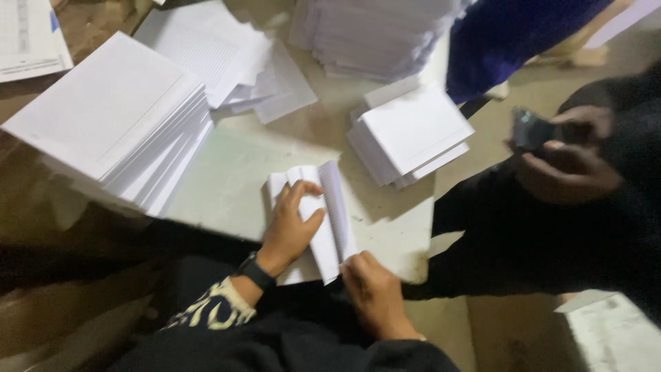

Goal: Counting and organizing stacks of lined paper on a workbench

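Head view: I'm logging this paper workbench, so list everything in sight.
folded paper bundle: one, white, table front edge, under both hands
large sheet stack: one, white, left
small sheet stack: one, white, centre right
top stack: one, white, top centre
loose sheets: several, white, top left
table: one, pale
co-worker's hands: two, right, holding a dark object
wristwatch: one, black, left wrist
left hand: flat on bundle
right hand: at bundle's near edge
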